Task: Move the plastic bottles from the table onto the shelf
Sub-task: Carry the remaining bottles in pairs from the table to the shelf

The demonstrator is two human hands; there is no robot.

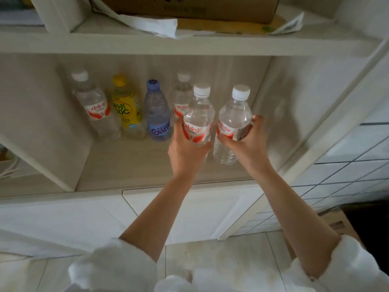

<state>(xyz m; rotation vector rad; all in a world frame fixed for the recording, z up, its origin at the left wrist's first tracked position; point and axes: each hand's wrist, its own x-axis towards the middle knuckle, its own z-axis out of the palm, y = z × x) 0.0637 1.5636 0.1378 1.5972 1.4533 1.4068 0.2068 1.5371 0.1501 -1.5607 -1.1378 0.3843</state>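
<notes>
Both hands are inside the open shelf (147, 165) compartment, and each one carries one clear bottle with a white cap. The left hand (185, 152) wraps its fingers around the label of the left bottle (199, 119), and the right hand (250, 142) grips the right bottle (234, 121) in the same way, thumb on the front and fingers behind. The two bottles are upright and just beside each other, at about 3 o'clock from the row already on the board. I cannot tell if their bottoms touch the board or are a little above it. I think the grip at the middle is chosen because it keeps the bottle straight and leaves the base free for setting down. At the back, from 9 o'clock toward the centre, stand a clear bottle (94, 106), a yellow bottle (125, 106), a blue bottle (156, 114) and one more clear bottle (181, 95), which is partly hidden behind the left bottle. The new pair probably comes in front and to the right because the free place is there. On the board above lie a carton (189, 7) and some paper (151, 24). The table is not in view, so how many bottles remain there cannot be judged.
</notes>
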